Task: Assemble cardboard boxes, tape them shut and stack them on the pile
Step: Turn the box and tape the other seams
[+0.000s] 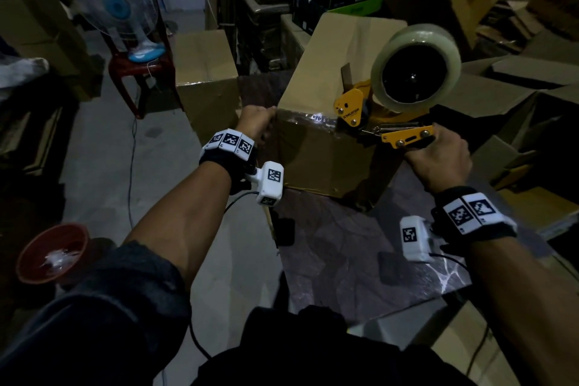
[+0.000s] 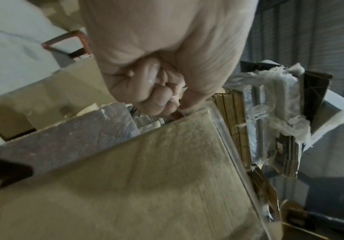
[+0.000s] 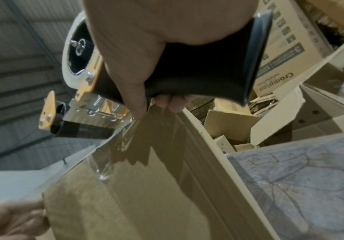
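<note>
A brown cardboard box stands on the dark marbled table, with shiny clear tape along its near top edge. My left hand is curled at the box's near left top corner and grips it; in the left wrist view the fingertips pinch the corner of the box. My right hand grips the black handle of a yellow tape dispenser with a big clear tape roll. Its head rests on the box's top edge at the right. The right wrist view shows the dispenser above the taped box.
A second cardboard box stands left of the table. Behind it a fan sits on a red chair. A red bowl is on the floor at the left. Loose boxes pile up at the right.
</note>
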A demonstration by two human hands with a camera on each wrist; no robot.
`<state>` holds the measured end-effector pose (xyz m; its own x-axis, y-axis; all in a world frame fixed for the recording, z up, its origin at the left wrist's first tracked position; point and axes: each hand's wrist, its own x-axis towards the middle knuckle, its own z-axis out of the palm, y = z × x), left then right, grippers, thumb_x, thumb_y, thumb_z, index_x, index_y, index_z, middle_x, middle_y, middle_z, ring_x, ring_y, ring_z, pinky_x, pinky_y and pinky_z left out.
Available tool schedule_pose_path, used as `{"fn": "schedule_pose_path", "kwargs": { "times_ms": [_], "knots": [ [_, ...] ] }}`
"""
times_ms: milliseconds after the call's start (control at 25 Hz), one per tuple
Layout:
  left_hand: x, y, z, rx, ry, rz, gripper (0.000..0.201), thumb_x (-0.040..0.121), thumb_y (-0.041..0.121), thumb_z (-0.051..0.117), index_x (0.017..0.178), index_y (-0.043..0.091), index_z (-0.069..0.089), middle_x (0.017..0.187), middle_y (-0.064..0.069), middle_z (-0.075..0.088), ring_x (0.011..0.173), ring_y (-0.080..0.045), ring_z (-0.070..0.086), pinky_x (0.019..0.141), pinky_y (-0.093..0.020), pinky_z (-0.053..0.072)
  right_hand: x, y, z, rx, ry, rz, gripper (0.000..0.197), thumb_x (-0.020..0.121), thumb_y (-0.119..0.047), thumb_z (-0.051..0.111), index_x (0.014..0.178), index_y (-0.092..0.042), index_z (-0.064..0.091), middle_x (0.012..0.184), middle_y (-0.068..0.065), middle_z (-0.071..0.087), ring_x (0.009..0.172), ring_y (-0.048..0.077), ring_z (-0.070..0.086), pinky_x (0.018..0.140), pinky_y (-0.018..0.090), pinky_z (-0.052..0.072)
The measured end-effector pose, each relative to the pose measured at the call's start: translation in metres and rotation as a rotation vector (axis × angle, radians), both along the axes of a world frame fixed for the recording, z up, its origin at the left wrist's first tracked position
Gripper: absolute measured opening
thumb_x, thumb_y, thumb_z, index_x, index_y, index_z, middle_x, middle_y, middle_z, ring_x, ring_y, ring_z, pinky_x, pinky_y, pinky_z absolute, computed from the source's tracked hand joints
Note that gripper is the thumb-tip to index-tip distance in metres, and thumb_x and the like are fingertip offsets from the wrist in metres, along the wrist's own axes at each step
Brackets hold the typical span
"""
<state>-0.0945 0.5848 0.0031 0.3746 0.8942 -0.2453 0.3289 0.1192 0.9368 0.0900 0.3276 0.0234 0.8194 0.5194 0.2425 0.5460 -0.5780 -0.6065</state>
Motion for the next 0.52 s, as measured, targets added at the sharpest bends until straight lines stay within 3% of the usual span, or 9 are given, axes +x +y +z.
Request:
{"fn": "schedule_pose_path", "kwargs": {
  "times_ms": [160,200,280,400,520],
  "knots": [
    [0.002,0.001,-0.002,0.057,-0.009,0.054,0.026,0.092,0.026,0.063,0.073,0.021,0.047,0.067,-0.001,0.049,0.051,-0.015,0.043,0.039,-0.017,0.031,0.005,-0.002,-0.001,-0.021,-0.003,0.010,0.028,0.085,-0.040,0.070,0.097,-0.016,0.065,0.099,0.009,0.069,0.100,0.034,0.063,0.077,0.036,0.040],
    [0.002,0.001,-0.002,0.112,-0.038,0.077,0.025,0.090,0.019,0.066,0.075,0.021,0.046,0.072,0.001,0.050,0.057,-0.013,0.045,0.044,-0.020,0.038,0.005,-0.001,-0.001,-0.017,0.008,0.007,0.027,0.084,-0.040,0.071,0.097,-0.016,0.065,0.096,0.007,0.067,0.100,0.034,0.063,0.076,0.036,0.041],
    [0.002,-0.002,-0.003,0.239,-0.083,0.074,0.021,0.085,0.003,0.068,0.082,0.018,0.053,0.082,0.001,0.056,0.070,-0.012,0.052,0.065,-0.022,0.048,0.005,-0.001,0.000,-0.026,0.014,0.012,0.025,0.085,-0.040,0.071,0.096,-0.018,0.065,0.091,0.003,0.063,0.098,0.033,0.063,0.076,0.036,0.041],
    [-0.001,-0.012,-0.008,0.328,-0.128,0.052,0.015,0.087,0.001,0.064,0.100,0.007,0.068,0.101,-0.005,0.067,0.097,-0.018,0.062,0.092,-0.032,0.052,0.005,-0.002,-0.001,-0.024,-0.003,0.024,0.024,0.085,-0.039,0.071,0.095,-0.018,0.064,0.096,0.008,0.067,0.099,0.034,0.063,0.076,0.036,0.040],
    [-0.007,-0.023,-0.019,0.339,-0.214,0.035,0.026,0.090,0.006,0.061,0.116,0.005,0.067,0.116,-0.008,0.067,0.109,-0.020,0.061,0.097,-0.034,0.050,0.004,-0.003,0.000,-0.014,-0.002,0.023,0.026,0.086,-0.037,0.071,0.097,-0.015,0.066,0.097,0.008,0.067,0.098,0.033,0.062,0.076,0.034,0.038]
  ]
}}
